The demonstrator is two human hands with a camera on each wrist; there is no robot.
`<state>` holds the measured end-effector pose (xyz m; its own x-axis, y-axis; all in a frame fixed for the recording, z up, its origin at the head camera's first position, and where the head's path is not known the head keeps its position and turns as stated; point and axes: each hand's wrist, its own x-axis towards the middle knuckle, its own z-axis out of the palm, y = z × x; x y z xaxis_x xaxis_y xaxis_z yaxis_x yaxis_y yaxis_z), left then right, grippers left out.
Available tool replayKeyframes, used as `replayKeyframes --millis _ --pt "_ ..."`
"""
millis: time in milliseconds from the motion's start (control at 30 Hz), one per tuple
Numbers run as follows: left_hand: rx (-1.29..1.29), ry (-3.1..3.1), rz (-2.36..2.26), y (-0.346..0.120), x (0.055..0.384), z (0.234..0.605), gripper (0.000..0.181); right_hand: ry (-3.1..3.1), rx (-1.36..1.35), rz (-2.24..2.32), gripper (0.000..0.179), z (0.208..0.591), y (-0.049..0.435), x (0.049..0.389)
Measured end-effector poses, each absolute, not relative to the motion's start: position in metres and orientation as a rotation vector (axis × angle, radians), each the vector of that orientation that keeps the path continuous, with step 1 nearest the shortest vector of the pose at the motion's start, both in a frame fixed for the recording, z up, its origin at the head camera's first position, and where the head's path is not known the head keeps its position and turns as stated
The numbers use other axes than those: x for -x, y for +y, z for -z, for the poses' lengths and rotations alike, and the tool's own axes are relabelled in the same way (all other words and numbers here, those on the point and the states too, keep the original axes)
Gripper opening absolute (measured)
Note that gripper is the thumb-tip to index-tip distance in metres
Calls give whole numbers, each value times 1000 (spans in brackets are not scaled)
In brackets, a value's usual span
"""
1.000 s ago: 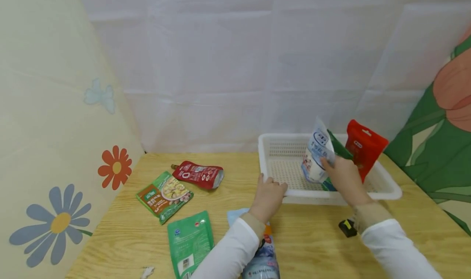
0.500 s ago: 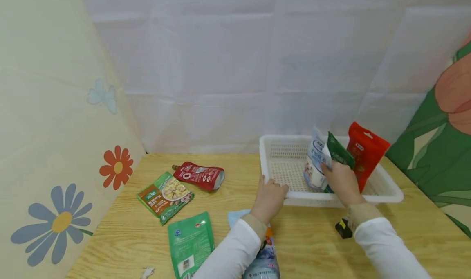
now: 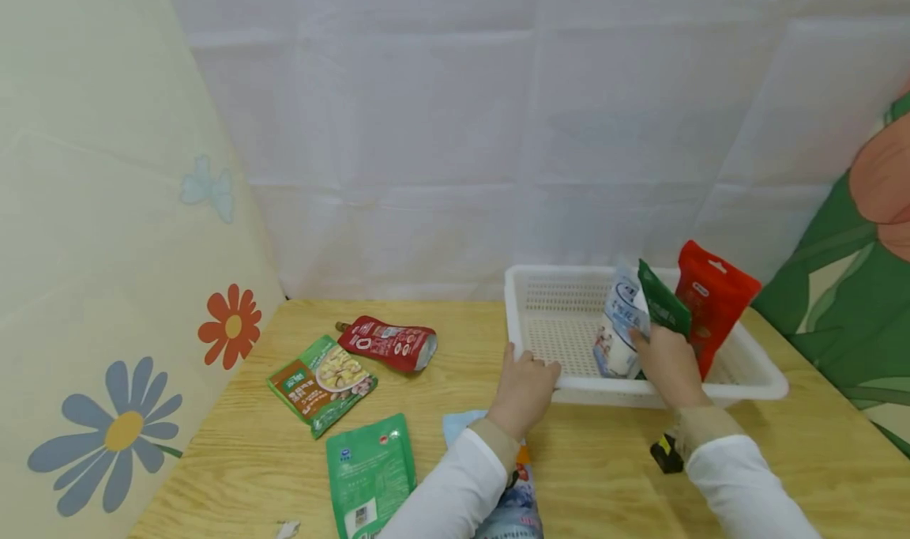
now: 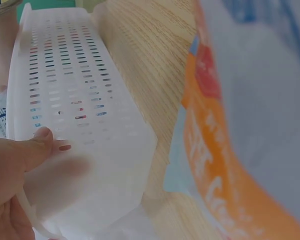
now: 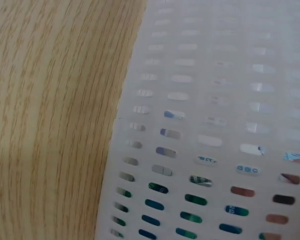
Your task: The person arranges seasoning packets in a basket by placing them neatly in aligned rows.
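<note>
A white plastic basket [image 3: 562,286] with slotted walls stands at the right of the table. My left hand [image 3: 524,393] grips its near-left rim; in the left wrist view the thumb [image 4: 37,145] presses the outer wall. Inside the basket, my right hand [image 3: 670,365] pinches a white-and-blue pouch [image 3: 617,333] that stands nearly upright, its thumb at the pouch's right edge. The other right fingers are hidden. A dark green pouch [image 3: 663,298] and a red bag [image 3: 714,298] lean beside it. The right wrist view shows mostly the basket wall [image 5: 210,115].
Left on the table lie a red spouted pouch [image 3: 389,343], a green-and-brown food packet [image 3: 323,385] and a green pouch [image 3: 371,472]. A blue-and-orange bag [image 3: 515,507] is partly under my left forearm. A small black object [image 3: 666,454] lies near my right wrist.
The white-and-blue pouch has gone lower in the basket and slightly right, with my right hand on it. My left hand keeps its place on the rim. The head view has shifted slightly.
</note>
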<state>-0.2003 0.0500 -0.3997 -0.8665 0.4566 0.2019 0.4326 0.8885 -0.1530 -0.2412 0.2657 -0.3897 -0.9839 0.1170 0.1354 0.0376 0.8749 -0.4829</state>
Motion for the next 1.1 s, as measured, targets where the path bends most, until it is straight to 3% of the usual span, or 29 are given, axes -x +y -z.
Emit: replayKeyframes --millis 400,800,1100 --pt "670 -2851 -125 50 202 399 26 -2931 158 -826 41 387 267 243" --pt "673 -2800 -147 49 200 399 25 -2988 199 -806 52 386 268 242" --pt "677 -2832 -153 50 201 401 28 -2999 185 -790 48 386 269 240"
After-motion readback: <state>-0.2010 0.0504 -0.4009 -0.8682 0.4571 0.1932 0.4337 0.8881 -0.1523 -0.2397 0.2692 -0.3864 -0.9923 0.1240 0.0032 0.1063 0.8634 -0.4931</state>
